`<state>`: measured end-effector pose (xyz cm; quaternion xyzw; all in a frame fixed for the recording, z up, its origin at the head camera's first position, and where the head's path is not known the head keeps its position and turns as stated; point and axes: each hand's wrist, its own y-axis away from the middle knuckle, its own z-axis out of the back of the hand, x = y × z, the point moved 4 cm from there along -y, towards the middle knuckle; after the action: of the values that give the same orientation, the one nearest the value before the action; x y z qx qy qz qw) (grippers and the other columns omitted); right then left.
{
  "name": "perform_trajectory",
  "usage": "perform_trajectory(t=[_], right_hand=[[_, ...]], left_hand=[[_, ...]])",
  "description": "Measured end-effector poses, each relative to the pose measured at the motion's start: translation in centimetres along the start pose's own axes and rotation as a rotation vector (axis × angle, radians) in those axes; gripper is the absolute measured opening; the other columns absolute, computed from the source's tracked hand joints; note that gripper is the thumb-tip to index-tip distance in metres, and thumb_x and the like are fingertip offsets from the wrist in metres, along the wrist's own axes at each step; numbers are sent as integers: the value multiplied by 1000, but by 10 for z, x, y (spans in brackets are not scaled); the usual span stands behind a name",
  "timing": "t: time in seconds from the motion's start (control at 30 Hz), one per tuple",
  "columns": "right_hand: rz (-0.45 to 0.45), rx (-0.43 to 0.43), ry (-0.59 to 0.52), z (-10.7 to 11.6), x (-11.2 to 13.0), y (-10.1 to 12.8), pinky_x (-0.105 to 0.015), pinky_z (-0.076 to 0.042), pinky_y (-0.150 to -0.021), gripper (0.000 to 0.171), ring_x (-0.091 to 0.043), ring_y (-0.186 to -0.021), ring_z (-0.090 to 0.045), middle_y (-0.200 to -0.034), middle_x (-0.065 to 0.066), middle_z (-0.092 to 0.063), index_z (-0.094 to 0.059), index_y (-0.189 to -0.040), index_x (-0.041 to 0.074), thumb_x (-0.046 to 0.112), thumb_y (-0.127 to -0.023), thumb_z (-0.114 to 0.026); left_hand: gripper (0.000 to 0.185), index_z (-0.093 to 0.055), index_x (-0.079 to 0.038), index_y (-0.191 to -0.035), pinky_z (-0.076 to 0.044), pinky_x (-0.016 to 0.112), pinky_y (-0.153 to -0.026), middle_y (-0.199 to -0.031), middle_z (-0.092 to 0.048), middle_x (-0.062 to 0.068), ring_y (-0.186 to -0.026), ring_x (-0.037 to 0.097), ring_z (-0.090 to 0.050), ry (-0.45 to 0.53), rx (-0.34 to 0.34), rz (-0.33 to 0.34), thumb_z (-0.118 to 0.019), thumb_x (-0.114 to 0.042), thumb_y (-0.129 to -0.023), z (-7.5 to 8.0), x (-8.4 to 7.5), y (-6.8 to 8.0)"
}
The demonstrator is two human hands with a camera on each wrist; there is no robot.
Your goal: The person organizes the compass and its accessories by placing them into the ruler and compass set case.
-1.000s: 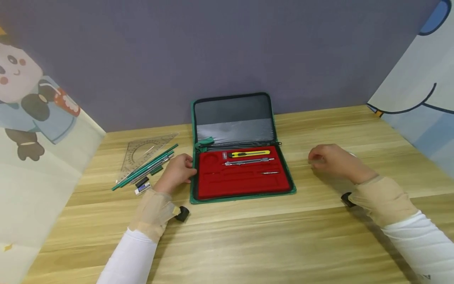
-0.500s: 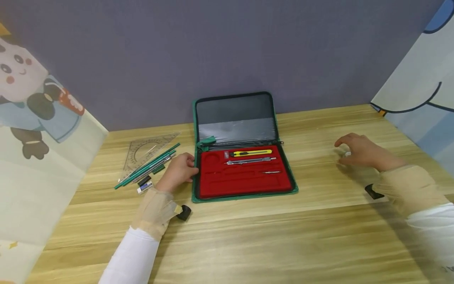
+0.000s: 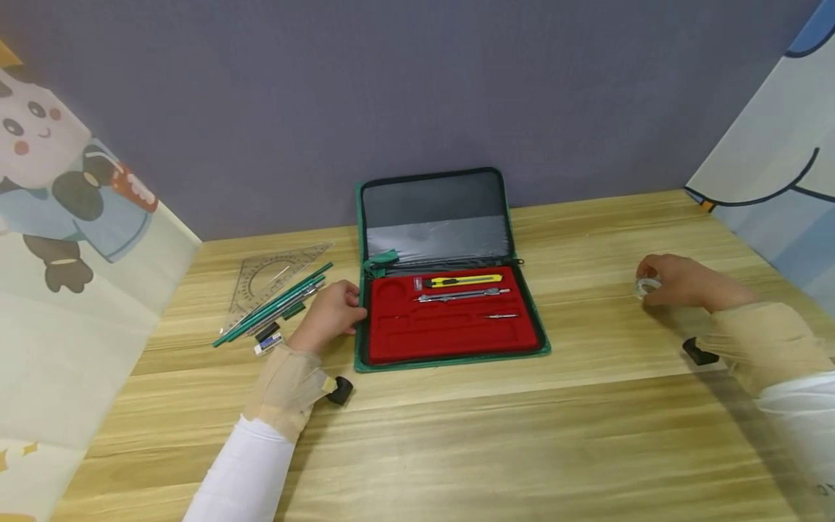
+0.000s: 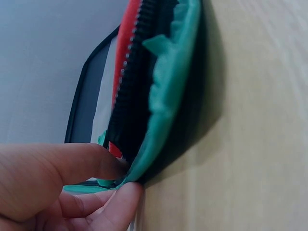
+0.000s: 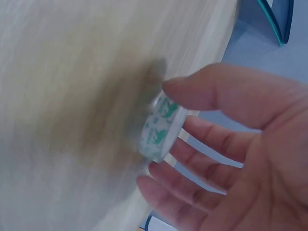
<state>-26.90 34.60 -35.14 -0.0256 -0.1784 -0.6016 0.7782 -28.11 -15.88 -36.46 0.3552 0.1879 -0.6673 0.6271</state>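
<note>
My left hand (image 3: 329, 312) pinches the left edge of a green zip case (image 4: 166, 98), thumb and fingers gripping its fabric rim in the left wrist view. The case lies unfolded, its dark lid raised at the back and a red moulded tray (image 3: 450, 337) in its base. In the tray sit a yellow utility knife (image 3: 464, 280), a metal compass (image 3: 459, 296) and a small metal piece (image 3: 501, 316). Off to the right, my right hand (image 3: 691, 281) holds a small roll of tape (image 5: 161, 127) with green print between thumb and fingers, close over the table.
Left of the case lie a clear set square (image 3: 244, 283), several green pencils (image 3: 277, 304), an eraser (image 3: 267, 344) and a small black block (image 3: 267, 332). A grey wall panel (image 3: 424, 87) stands behind the wooden table (image 3: 457, 442).
My right hand has moved right, spread its fingers around the tape roll and now grips it. The left hand stays at the case's edge.
</note>
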Motion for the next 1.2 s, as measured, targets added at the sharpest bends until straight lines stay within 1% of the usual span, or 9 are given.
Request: perform_trajectory(t=[0.07, 0.13, 0.3, 0.5, 0.63, 0.73, 0.83, 1.03, 1.2], right_hand=[[1, -7, -10, -1, -1, 0, -40, -44, -69, 37, -31, -83, -53, -96, -25, -57, -51, -100, -9, 5, -72, -70], [-6, -8, -25, -1, -2, -1, -37, -42, -66, 35, -27, -79, -51, -95, -21, -58, -52, -99, -8, 5, -72, -70], [5, -17, -11, 0, 6, -4, -36, -42, -65, 34, -24, -77, -51, -95, -20, -60, -54, -99, -6, 6, -72, -71], [32, -23, -8, -1, 18, -11, -33, -40, -62, 34, -19, -72, -48, -92, -15, -61, -57, -96, -3, 6, -68, -73], [74, -28, -5, -2, 27, -16, -35, -42, -63, 37, -20, -73, -50, -93, -15, -61, -57, -97, -3, 8, -66, -74], [116, -49, 4, -4, 34, -20, -36, -43, -64, 37, -22, -74, -51, -91, -16, -60, -57, -96, -3, 7, -65, -75], [131, -43, 1, -5, 43, -24, -36, -43, -64, 34, -23, -76, -53, -92, -16, -60, -58, -96, -3, 7, -67, -74], [118, 1, 15, -5, 65, -28, -38, -45, -66, 32, -25, -81, -56, -98, -19, -61, -58, -102, -5, 4, -74, -70], [157, -4, -2, -2, 85, -30, -41, -48, -68, 33, -29, -83, -59, -98, -20, -62, -58, -107, -8, 1, -76, -68]], left_hand=[[40, -47, 10, -123, -55, 26, -56, -108, -52, 19, -68, 18, -59, 1, 1, -2, -60, -2, -86, 0, 0, 0], [41, -47, 10, -123, -54, 26, -56, -108, -52, 19, -67, 17, -59, -1, 3, -2, -60, -2, -86, 0, 1, 0], [40, -47, 10, -122, -54, 26, -55, -107, -52, 19, -65, 17, -59, -10, -7, -6, -60, -2, -86, 1, 2, 0], [40, -47, 10, -122, -55, 26, -55, -109, -53, 21, -64, 17, -60, -4, -11, -2, -60, -1, -86, 0, 4, 1], [40, -47, 9, -122, -55, 26, -56, -110, -53, 21, -66, 18, -60, -1, -12, 5, -60, -2, -86, 0, 4, 1], [40, -47, 9, -122, -55, 26, -56, -109, -53, 21, -66, 18, -60, -5, -13, 7, -60, -2, -86, 0, 4, 1], [40, -47, 9, -122, -55, 26, -56, -110, -53, 21, -66, 18, -60, -9, -13, 10, -60, -1, -86, 0, 3, 0], [40, -47, 9, -123, -55, 26, -56, -112, -53, 22, -70, 19, -61, 2, -6, 7, -60, -1, -86, -1, 2, 0], [40, -47, 10, -122, -55, 27, -56, -112, -53, 23, -71, 21, -61, 4, -10, -2, -60, -1, -85, -2, 1, 0]])
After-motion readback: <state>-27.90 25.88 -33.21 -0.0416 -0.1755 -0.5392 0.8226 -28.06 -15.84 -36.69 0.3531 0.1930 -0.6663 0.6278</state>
